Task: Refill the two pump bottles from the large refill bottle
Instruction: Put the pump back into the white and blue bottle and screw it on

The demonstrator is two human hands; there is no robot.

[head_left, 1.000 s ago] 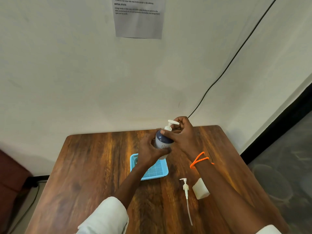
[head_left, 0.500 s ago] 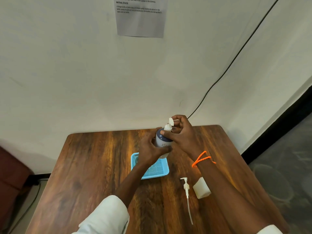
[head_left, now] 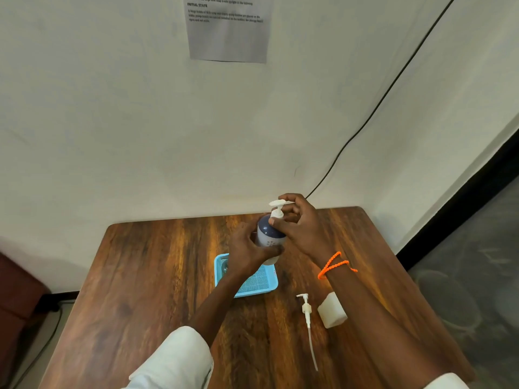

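A pump bottle (head_left: 269, 236) with a white body and dark blue shoulder stands upright at the far edge of a blue tray (head_left: 254, 286). My left hand (head_left: 247, 252) grips its body from the left. My right hand (head_left: 299, 224) pinches the white pump head (head_left: 278, 207) at the collar, fingers curled round it. A second, loose pump head (head_left: 306, 310) with a long dip tube lies flat on the wooden table (head_left: 157, 276), to the right of the tray. No large refill bottle is in view.
A white block (head_left: 331, 310) lies on the table beside the loose pump, under my right forearm. The table backs against a wall bearing a printed sheet (head_left: 229, 26) and a black cable (head_left: 365, 122). Floor drops off at the right.
The pump head's nozzle has turned round between the frames while my right hand twists it. My left hand keeps its hold on the bottle, which stays in place.
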